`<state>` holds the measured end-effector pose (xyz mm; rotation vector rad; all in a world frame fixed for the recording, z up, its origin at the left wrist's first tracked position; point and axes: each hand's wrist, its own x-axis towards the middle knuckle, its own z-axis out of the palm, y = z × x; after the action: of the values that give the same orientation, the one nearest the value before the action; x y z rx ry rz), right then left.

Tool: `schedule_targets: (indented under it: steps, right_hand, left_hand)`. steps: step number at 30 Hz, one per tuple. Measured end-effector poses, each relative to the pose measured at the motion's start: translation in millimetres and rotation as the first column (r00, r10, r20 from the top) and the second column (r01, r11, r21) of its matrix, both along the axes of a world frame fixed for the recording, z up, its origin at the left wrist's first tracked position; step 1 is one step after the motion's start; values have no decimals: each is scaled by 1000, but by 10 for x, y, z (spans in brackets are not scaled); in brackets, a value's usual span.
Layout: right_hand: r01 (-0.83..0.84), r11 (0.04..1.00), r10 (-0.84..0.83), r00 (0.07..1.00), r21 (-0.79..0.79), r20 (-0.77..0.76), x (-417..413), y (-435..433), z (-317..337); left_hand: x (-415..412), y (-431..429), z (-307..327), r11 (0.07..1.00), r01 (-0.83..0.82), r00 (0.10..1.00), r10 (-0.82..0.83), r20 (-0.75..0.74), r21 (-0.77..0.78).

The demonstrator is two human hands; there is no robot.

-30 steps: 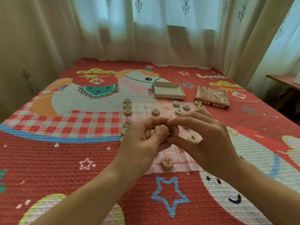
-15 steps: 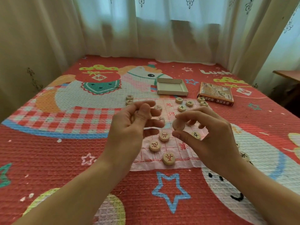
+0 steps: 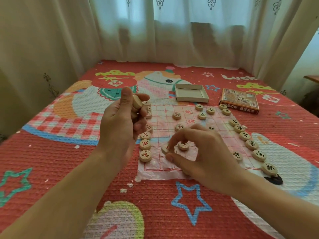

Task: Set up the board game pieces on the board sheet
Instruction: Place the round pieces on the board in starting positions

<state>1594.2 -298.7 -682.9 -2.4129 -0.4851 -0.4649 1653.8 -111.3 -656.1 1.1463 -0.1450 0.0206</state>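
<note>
L hand [image 3: 124, 121] grips a stack of wooden pieces [image 3: 137, 101], raised over the board sheet's [image 3: 172, 173] left edge. R hand [image 3: 198, 152] pinches one piece [image 3: 165, 149] btwn thumb + forefinger, piece resting on the sheet's near-left squares.

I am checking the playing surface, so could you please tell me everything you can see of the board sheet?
The board sheet is a thin, crinkled, pale pink sheet, paper or plastic by its look, printed with a red grid and red characters across its middle. It lies spread flat on the red bedcover, its near edge wrinkled. Round wooden pieces lie on it and along both side edges. The right hand hovers over its near part, pinching a piece there.
</note>
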Motion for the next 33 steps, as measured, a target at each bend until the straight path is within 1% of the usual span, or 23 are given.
schedule_targets:
  steps: [5,10,16,18,23,27,29,33]
  right_hand:
    - [-96,989,89,994,-113,-63,-25,294,-48]
    - [-119,983,110,991,-136,-72,-24,446,-109]
    - [-133,981,132,991,-138,-19,-5,418,-155]
    - [-106,990,109,994,-97,24,-5,376,-164]
    - [-7,995,-8,989,103,150,30,227,-66]
    - [37,971,-78,983,237,164,53,130,10]
    - [15,965,-54,988,261,145,66,79,21]
    - [-95,931,85,995,352,43,107,-7,7]
  left_hand:
    - [3,11,15,1000,10,1000,-10,7,12]
    - [2,15,7,999,43,999,-44,22,29]
    - [2,-3,-12,995,85,995,-87,39,51]
    - [11,-5,-27,992,102,993,-105,43,68]
    - [15,-23,-76,966,195,979,-203,32,168]
    - [-38,-68,-105,917,234,958,-275,85,323]
    - [-70,-101,-119,884,243,941,-314,125,399]
    - [-95,-126,-158,828,255,913,-377,159,499]
